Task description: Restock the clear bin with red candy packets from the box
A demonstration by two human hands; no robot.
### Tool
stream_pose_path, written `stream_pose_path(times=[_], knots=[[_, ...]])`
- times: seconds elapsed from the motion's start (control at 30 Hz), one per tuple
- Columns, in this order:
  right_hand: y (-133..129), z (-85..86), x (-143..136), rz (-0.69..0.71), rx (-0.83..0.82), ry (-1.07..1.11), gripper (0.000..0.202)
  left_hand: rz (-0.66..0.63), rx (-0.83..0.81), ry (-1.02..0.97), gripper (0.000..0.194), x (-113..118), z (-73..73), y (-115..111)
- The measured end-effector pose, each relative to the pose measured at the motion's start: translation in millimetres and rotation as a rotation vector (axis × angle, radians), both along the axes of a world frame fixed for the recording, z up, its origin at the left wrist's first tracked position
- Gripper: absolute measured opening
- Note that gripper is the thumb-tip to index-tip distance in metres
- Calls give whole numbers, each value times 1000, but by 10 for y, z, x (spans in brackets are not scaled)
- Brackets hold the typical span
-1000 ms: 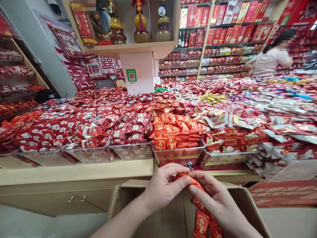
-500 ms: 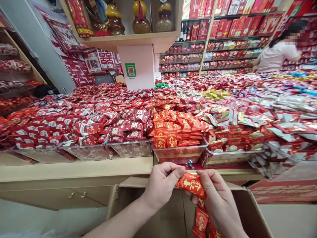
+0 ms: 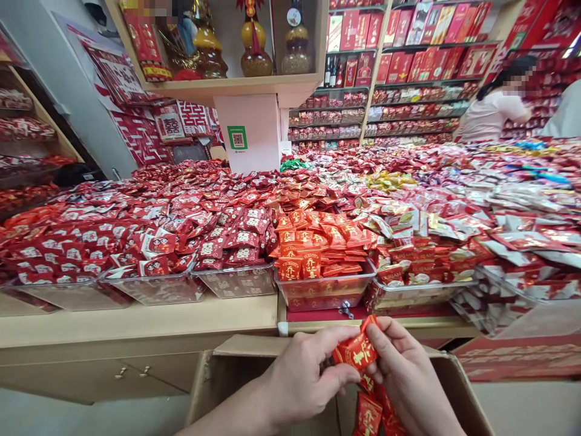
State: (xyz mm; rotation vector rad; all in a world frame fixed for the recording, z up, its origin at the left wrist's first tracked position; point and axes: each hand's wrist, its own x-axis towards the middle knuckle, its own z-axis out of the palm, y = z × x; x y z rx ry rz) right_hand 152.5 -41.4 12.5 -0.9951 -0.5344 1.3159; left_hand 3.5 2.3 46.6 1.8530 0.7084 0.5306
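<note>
Both my hands hold one red candy packet (image 3: 356, 351) with gold characters, above an open cardboard box (image 3: 247, 346). My left hand (image 3: 305, 375) has its thumb and fingers around the packet's left side. The thumb and fingers of my right hand (image 3: 406, 369) pinch its right end. Below the right hand, more red packets (image 3: 368, 414) hang or lie over the box; whether they are held is hidden. Just beyond the hands, a clear bin (image 3: 324, 286) on the counter is heaped with matching red packets.
Other clear bins (image 3: 233, 282) of wrapped sweets line the counter edge (image 3: 245, 318). A post with a QR sign (image 3: 237, 138) stands behind them. A person (image 3: 492, 112) in a pale top is at the back right, near stocked shelves.
My left fingers have moved over the packet, which is now tilted and bunched up between the hands. The view has shifted slightly, and part of another person's pale clothing shows at the right edge.
</note>
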Motion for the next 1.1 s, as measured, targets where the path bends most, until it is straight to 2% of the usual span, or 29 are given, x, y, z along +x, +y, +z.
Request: stream_pose_path(times=[0.13, 0.37, 0.47, 0.6, 0.77, 1.0, 1.1], knots=[[-20, 13, 2, 9, 27, 11, 24, 12, 52, -10, 44, 4, -6, -24], [-50, 58, 79, 21, 9, -135, 23, -21, 319, 56, 51, -57, -33, -8], [-52, 109, 100, 72, 45, -149, 21, -65, 387, 77, 52, -83, -67, 3], [-67, 114, 164, 162, 62, -212, 19, -117, 402, 145, 53, -103, -81, 6], [-123, 68, 213, 322, 83, -485, 16, -179, 338, 322, 64, -90, -22, -28], [-175, 17, 84, 188, 92, -493, 20, -161, 367, 293, 66, -90, -98, -35], [-178, -2, 116, 189, 95, -542, 22, -180, 398, 278, 70, -93, -153, -30]])
